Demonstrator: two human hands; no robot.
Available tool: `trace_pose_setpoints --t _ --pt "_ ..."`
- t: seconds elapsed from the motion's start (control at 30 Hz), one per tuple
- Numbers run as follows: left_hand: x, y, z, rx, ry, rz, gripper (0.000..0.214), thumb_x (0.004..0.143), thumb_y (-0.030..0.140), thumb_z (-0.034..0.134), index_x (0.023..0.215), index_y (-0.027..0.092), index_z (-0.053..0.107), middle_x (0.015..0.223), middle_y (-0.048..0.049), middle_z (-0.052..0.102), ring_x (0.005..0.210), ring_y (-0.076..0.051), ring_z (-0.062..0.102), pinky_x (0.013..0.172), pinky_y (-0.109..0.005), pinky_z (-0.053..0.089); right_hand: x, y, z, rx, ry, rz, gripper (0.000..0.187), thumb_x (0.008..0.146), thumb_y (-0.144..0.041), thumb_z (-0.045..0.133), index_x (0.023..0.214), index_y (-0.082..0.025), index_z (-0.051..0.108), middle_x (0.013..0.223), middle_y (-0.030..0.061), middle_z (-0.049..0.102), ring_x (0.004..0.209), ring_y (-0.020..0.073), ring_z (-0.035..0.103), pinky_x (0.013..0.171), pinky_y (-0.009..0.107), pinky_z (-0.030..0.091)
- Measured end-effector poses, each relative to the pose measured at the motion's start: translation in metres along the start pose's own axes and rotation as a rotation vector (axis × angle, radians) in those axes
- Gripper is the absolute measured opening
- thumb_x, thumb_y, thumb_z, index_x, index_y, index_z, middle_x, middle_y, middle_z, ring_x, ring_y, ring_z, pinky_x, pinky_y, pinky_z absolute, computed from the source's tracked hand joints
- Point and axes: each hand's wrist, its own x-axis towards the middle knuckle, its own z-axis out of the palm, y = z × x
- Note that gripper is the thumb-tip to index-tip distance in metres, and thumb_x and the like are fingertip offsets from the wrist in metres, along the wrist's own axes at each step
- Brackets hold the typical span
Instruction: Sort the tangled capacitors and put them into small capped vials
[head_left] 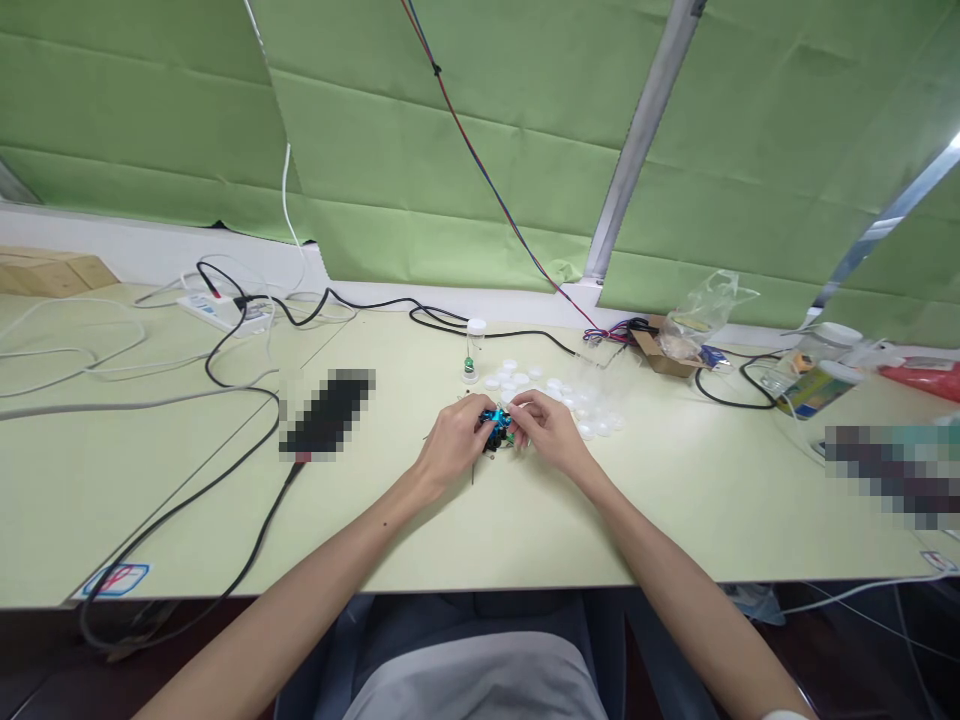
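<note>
Both hands meet at the middle of the pale green table (675, 500). My left hand (454, 440) and my right hand (546, 428) are closed around a small cluster of blue and black parts (496, 428), with a bit of green on its right side. The fingers pinch it from both sides just above the tabletop. Thin dark wires stick out below the cluster. Just behind the hands lie several white round caps (555, 392). A small clear vial (474, 350) with a white lid and something green inside stands behind them.
A black cable (225, 500) runs from a white power strip (217, 310) across the left of the table. A cardboard box with a plastic bag (682, 335) and jars (814, 380) sit far right. Red and blue wires (480, 160) hang from above.
</note>
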Motion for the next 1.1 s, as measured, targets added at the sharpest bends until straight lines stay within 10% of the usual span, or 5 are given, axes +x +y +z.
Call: trace_pose_setpoints --t 0.7,1.1 --pt "0.0013 -0.002 -0.0005 0.028 0.008 0.011 0.015 0.083 0.007 0.058 0.092 0.019 0.061 0.081 -0.0014 0.067 0.065 -0.014 0.059 0.063 -0.026 0.045 -0.003 -0.002 -0.0029 -0.116 -0.068 -0.072 0.026 0.086 -0.043 0.064 0.093 -0.02 0.056 0.066 -0.0013 0.063 0.055 0.0147 0.063 0.058 0.028 0.052" --pt "0.0002 -0.0017 0.0015 -0.002 -0.037 0.017 0.018 0.082 0.005 0.057 0.092 0.019 0.061 0.081 -0.0007 0.068 0.066 -0.015 0.06 0.064 -0.027 0.047 -0.0028 -0.0065 -0.0037 -0.312 -0.058 -0.009 0.051 0.096 -0.054 0.043 0.062 -0.019 0.055 0.052 -0.0003 0.061 0.041 0.011 0.053 0.051 0.025 0.045"
